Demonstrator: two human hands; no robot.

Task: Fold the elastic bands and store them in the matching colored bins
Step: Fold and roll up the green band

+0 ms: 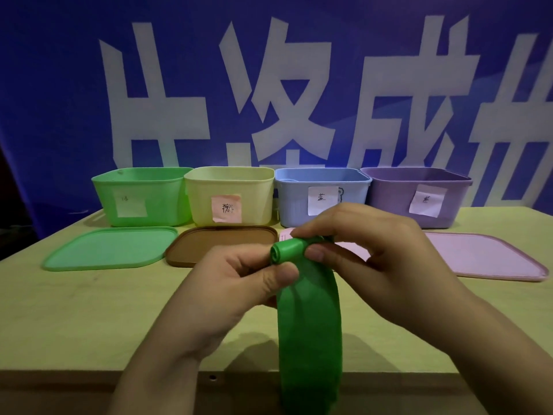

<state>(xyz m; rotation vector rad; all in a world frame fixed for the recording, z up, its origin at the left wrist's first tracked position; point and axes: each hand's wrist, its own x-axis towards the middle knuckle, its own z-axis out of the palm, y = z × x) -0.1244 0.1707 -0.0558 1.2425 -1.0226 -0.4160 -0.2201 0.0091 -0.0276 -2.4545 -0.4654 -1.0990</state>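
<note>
At frame centre I see the left hand and right hand pinching the rolled top of a green elastic band, its tail hanging to the bottom edge; loosened fingers could let it uncoil; green bin waits upper left.

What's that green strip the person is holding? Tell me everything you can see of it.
The green elastic band is a wide, flat, smooth strip that looks like rubber. Its top end is wound into a tight little roll, spiral end facing the camera. The left hand pinches the band just below the roll, and the right hand grips the roll from the other side. The unrolled rest hangs straight down past the table edge and out of view. It is held above the table, in front of the bins.
</note>
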